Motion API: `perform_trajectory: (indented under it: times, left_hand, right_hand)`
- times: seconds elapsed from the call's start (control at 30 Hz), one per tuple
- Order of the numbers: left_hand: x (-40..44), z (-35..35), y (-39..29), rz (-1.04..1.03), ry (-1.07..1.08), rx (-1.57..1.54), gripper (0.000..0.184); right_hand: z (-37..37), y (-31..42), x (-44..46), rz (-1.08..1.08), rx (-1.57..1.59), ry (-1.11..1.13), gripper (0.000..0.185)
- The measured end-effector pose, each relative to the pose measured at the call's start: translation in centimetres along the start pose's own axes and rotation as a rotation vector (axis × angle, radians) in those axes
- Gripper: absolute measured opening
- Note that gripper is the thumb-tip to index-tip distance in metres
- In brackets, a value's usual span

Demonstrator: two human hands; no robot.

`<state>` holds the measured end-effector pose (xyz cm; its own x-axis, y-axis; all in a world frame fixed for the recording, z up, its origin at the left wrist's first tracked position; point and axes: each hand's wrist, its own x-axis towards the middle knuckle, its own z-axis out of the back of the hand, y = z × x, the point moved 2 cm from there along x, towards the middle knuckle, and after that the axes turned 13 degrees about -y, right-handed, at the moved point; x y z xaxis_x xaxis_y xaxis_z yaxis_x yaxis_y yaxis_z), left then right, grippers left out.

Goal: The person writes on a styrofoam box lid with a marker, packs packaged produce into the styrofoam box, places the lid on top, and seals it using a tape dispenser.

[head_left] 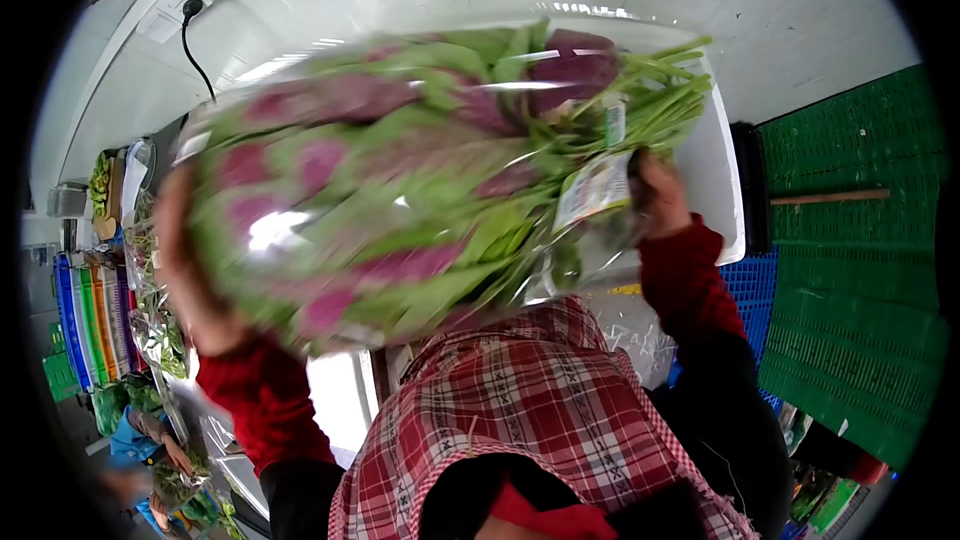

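Observation:
A clear plastic bag of amaranth (400, 170), its green leaves blotched with purple, is held up crosswise in front of me. The stems stick out at its right end, near a printed label (595, 188). My left hand (190, 270) is curled around the leafy left end, blurred by motion. At the stem end, my right hand (660, 195) grips the bag, its fingertips partly hidden. Behind the bag stands a white foam box (728, 180), whose inside is mostly covered from view.
Green plastic crates (850, 270) are stacked on the right, beside a blue crate (750, 290). A black plug and cord (192, 10) hang on the wall. At left are colourful upright rolls or files (95, 320) and a co-worker's hand (180, 458) near bagged greens.

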<state>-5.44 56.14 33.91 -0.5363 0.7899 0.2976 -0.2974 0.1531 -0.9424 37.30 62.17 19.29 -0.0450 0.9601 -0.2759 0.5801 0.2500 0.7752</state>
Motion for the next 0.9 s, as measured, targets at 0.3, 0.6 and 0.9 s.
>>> perform_trajectory:
  times: [0.3, 0.6, 0.9]
  left_hand:
    - [-7.9, -17.4, 16.2, 0.707, 0.25, 0.082, 0.026]
    - [-10.9, -21.5, 24.7, -0.097, 0.307, 1.26, 0.021]
    - [-14.7, -22.5, 20.1, -0.637, 0.776, 1.058, 0.079]
  right_hand:
    - [16.2, -0.7, 1.3, -0.636, -0.476, -0.225, 0.033]
    - [20.5, -9.8, 6.9, -0.865, -0.768, -0.127, 0.044]
    - [13.7, -3.0, 5.1, 0.618, -1.853, 0.273, 0.079]
